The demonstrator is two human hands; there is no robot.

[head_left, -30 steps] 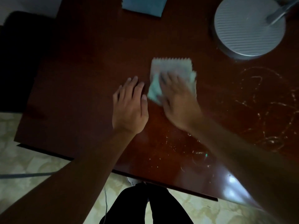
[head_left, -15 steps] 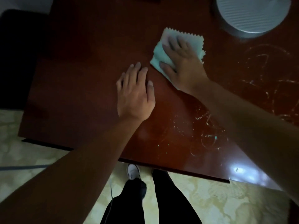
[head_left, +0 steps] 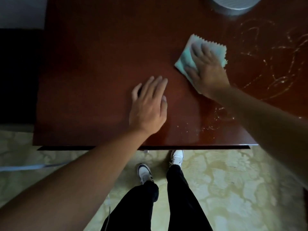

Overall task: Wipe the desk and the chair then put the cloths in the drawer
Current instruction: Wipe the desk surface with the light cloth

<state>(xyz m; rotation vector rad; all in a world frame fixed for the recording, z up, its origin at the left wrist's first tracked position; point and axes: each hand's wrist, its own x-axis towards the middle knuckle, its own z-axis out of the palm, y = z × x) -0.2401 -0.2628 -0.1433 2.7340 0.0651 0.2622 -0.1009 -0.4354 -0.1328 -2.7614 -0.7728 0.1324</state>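
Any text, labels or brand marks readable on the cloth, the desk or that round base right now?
None can be read.
cloth under the right hand: no print visible.
desk: only pale smears, no writing.
round grey base: ribbed surface, no label visible.
shoes: too blurred to tell.

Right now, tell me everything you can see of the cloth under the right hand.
The cloth is pale mint green with a lighter, whitish far part and a zigzag-cut far edge. It looks like thin, soft fabric, possibly folded. It lies flat on the dark reddish desk, right of centre, near the pale smear marks. The right hand presses on it with spread, fairly straight fingers, covering much of it. The left hand rests apart from it.
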